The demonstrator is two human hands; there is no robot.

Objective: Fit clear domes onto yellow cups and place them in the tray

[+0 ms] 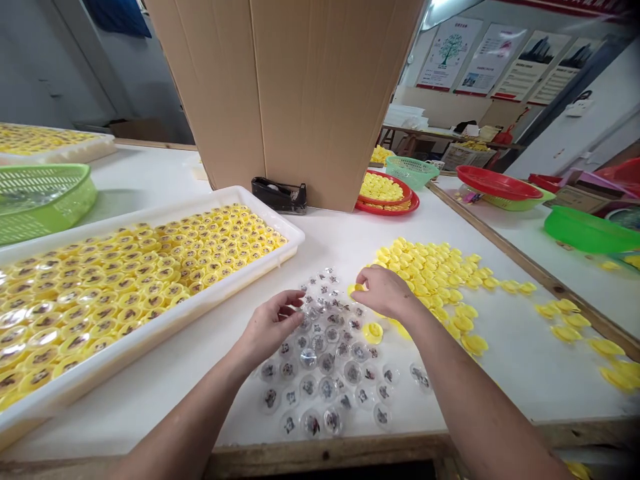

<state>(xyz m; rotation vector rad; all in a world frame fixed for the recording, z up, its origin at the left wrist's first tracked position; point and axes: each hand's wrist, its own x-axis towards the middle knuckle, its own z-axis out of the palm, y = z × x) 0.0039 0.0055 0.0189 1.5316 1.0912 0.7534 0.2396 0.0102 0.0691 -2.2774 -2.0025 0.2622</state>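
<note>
My left hand (275, 323) hovers over the left edge of a spread of clear round caps (327, 363) with small printed figures. Its fingers are loosely curled, the thumb apart from them, and I see nothing held. My right hand (384, 291) pinches a small yellow round piece (354, 291), partly hidden by the fingers. Just below it a single yellow cup-like piece (373, 333) lies beside the caps. A heap of yellow pieces (425, 263) spreads to the right. At left, a white tray (295, 243) holds rows of yellow pieces with printed figures.
Behind stands a tall cardboard box (305, 100), with a black tape dispenser (280, 195) at its foot. Red plates (414, 203) of yellow pieces sit beside it. A green basket (75, 197) is at far left. A wooden strip (520, 253) edges the table at right.
</note>
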